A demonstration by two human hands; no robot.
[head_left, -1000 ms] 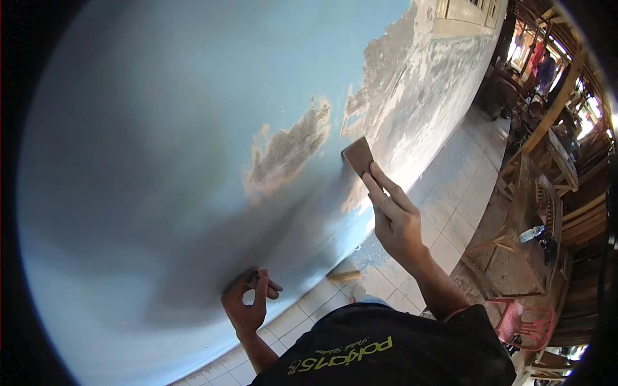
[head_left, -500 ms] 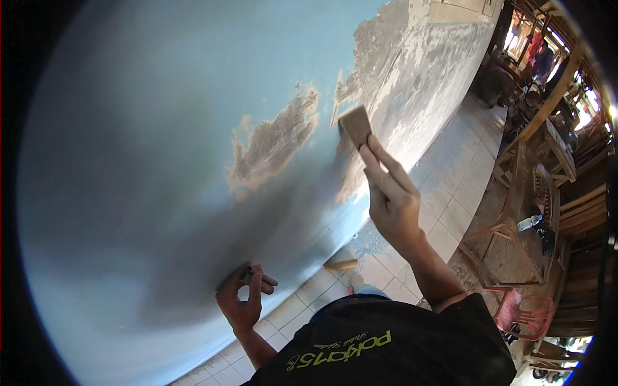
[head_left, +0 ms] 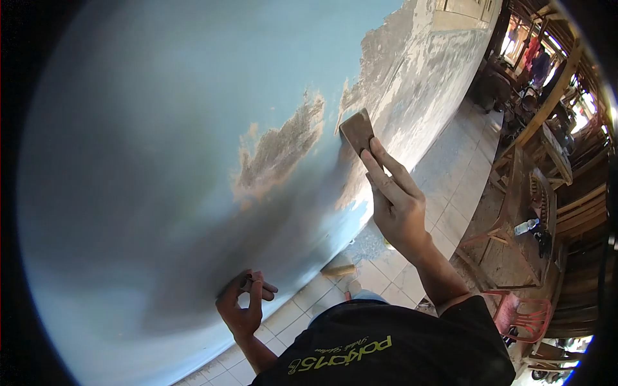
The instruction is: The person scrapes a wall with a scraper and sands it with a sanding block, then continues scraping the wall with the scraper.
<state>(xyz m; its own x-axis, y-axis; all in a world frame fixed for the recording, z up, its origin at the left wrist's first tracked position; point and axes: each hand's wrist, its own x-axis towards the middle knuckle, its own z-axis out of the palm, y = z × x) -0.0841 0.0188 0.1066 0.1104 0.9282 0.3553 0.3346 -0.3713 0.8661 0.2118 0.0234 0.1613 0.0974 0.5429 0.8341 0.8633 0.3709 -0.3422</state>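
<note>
My right hand (head_left: 400,204) grips a flat, rectangular brown sanding block (head_left: 358,130), its fingers stretched along the near end. The block is at the pale blue wall (head_left: 193,122), near the edge of a rough grey patch (head_left: 394,71) where paint is gone. Lower down on the left, my left hand (head_left: 243,307) is by the wall, its fingers curled and its thumb meeting them. Whatever those fingers may hold is too small to make out. Between the hands and higher up lies a second bare patch (head_left: 280,149).
Below the wall runs a tiled floor (head_left: 283,316), with a yellowish block (head_left: 338,270) near my feet. At the right are a wooden bench (head_left: 515,225) with a plastic bottle (head_left: 526,226) on it and a red plastic chair (head_left: 523,316).
My right hand and the sanding block have shifted slightly down and right in view, and the block is turned a little. My left hand has hardly moved. The whole view has tilted slightly.
</note>
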